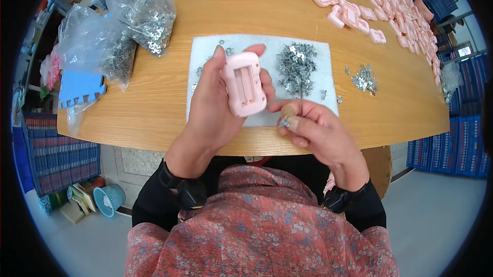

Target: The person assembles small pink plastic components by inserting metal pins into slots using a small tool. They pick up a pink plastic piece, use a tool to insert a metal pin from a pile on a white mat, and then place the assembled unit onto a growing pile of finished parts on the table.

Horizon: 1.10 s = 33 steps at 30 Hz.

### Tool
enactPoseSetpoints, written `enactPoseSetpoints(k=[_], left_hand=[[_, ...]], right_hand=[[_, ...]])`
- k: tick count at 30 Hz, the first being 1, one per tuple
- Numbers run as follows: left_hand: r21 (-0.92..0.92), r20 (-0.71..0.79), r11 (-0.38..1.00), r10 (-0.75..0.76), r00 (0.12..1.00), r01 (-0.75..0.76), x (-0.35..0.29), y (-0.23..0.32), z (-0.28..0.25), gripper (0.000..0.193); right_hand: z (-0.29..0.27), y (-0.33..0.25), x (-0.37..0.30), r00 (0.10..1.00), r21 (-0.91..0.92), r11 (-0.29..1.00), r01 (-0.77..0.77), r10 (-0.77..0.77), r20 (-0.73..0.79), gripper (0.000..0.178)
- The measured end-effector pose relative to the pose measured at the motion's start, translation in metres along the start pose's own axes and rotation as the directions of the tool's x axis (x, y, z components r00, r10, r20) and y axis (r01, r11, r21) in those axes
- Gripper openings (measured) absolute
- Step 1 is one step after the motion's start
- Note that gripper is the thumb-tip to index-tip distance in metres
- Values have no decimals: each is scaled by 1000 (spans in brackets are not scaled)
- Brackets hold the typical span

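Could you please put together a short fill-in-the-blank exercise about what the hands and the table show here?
1. The left hand holds a ____ plastic casing.
2. The right hand pinches a small ____ part in its grip.
3. The loose pile of metal parts lies on a ____ mat.
4. The clear bags of metal parts sit to the person's ____.

Missing words: pink; metal; white; left

Round wooden desk (154, 123) in a bright room. Pale grey floor (436, 215) below. Stacks of blue crates (447, 146) on the right, more crates (61, 161) on the left. Small blue basket (109, 200) on the floor.
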<state>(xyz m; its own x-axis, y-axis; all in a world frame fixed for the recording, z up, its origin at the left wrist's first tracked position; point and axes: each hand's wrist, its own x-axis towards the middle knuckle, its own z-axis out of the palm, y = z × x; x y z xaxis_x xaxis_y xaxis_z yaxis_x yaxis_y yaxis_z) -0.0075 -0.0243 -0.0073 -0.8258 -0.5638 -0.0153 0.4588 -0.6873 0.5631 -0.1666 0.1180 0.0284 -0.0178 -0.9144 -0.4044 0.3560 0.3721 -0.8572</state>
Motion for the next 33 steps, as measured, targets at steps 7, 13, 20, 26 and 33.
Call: enactPoseSetpoints(k=[7,13,20,26,33], left_hand=[[118,-101,983,153,983,-140,-4,-2,23,57],[173,-30,981,96,995,-90,-15,-5,25,56],[178,-72,970,-152,986,163,-25,-2,28,61],[263,-32,924,-278,960,277,-23,-3,27,60],[168,-15,878,-452,892,448,-18,-8,19,59]], right_hand=[[4,16,13,995,175,982,67,-79,62,22],[-18,11,16,981,140,972,190,-183,-61,21],[-28,-4,10,970,-60,978,201,-207,-128,17],[-25,-9,7,962,-215,950,228,-254,-104,13],[-19,-3,4,948,-287,911,295,-318,-33,14]])
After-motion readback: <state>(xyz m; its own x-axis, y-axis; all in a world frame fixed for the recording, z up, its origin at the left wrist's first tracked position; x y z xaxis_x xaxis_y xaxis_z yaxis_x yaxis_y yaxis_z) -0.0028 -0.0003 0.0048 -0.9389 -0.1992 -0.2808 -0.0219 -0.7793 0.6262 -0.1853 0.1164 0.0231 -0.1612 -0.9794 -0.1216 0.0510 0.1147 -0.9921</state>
